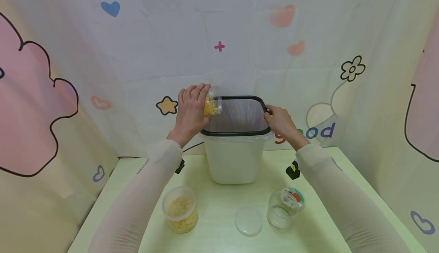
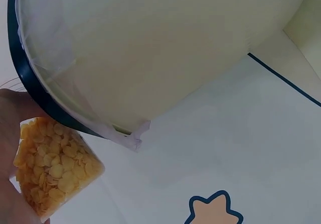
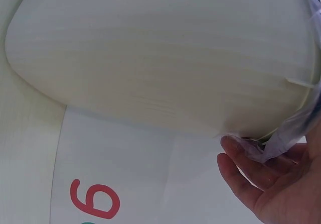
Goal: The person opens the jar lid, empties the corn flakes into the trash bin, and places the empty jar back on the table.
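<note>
My left hand (image 1: 193,112) grips a clear jar (image 1: 215,93) of yellow flakes, tilted on its side at the left rim of a white trash bin (image 1: 233,157). Its mouth faces the bin's opening. Flakes (image 2: 57,166) fill the jar's base in the left wrist view. A black ring (image 1: 236,134) circles the bin's top over a translucent bag (image 1: 245,114). At the right rim, my right hand (image 1: 279,121) holds the edge, with fingers (image 3: 238,156) beneath it against the bag's overhang. Its thumb is mostly hidden.
On the table (image 1: 212,241), an open tub (image 1: 181,215) of yellowish crumbly bits stands front left. A translucent lid (image 1: 248,221) lies in the middle. Front right are an empty clear jar (image 1: 279,216) and a round colourful lid (image 1: 299,197). A printed curtain (image 1: 154,47) hangs behind.
</note>
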A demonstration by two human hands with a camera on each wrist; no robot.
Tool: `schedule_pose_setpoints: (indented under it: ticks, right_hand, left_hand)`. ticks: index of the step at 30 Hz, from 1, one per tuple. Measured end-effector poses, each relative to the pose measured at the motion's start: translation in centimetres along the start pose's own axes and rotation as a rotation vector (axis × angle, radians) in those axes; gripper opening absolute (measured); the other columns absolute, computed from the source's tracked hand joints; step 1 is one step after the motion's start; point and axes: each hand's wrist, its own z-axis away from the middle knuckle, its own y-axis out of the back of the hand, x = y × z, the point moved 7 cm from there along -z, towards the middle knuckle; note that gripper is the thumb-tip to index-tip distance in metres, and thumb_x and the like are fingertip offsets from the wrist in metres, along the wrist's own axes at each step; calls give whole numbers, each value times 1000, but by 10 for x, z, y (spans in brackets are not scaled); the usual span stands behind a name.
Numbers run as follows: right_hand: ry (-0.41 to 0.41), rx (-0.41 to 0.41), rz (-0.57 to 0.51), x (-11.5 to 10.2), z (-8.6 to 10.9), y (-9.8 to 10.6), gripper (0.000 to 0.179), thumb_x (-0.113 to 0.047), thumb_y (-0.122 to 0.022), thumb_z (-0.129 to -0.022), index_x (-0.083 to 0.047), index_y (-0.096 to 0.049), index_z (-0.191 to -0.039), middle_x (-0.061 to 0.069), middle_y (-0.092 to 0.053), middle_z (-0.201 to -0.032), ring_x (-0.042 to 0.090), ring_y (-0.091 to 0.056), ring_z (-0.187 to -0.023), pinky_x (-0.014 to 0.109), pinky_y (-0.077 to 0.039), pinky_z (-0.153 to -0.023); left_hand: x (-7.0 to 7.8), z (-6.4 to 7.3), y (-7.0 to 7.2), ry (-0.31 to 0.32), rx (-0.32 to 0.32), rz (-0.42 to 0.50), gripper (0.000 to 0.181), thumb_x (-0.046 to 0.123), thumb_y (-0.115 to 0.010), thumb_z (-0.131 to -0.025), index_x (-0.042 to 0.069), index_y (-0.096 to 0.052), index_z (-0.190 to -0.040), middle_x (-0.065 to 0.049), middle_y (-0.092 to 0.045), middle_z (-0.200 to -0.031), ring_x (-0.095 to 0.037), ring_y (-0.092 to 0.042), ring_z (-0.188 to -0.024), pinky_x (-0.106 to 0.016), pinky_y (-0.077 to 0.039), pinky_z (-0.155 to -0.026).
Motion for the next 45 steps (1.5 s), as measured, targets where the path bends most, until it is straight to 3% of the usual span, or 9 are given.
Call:
schedule_pose_setpoints:
  ticks: [17, 24, 37, 45]
  right_hand:
    - [-1, -9, -10, 0, 1, 0, 51, -18, -35, -100, -1, -38, -149, 25, -58, -135, 31, -57, -96, 29, -44, -68]
    - [-1, -3, 5, -1, 1, 0, 52, -18, -35, -100, -1, -38, -149, 25, -58, -135, 32, -59, -99, 34, -46, -75]
    - [-6, -14, -2, 0, 1, -1, 53, -19, -35, -101, -1, -35, -150, 25, -56, -138, 31, -58, -98, 33, -44, -72]
    - [-7, -19, -1, 2, 0, -1, 52, -19, -35, -101, -1, -35, -151, 25, -55, -139, 35, -60, -108, 39, -47, -81]
  left_hand:
    - [9, -3, 0, -80, 25, -97, 86, 19, -80, -77, 18, -32, -148, -6, -43, -149, -33, -33, -140, -59, -19, -119]
    - [13, -3, -2, -107, 20, -129, 88, 19, -80, -76, 19, -32, -149, -5, -42, -150, -32, -32, -141, -59, -18, -119]
    - [17, -3, -3, -137, 29, -150, 88, 13, -79, -74, 21, -33, -148, -3, -42, -150, -30, -30, -142, -58, -15, -121]
    - [19, -4, -3, -148, 26, -164, 86, 11, -77, -76, 22, -32, -148, -3, -41, -151, -30, -29, -143, -57, -14, -122]
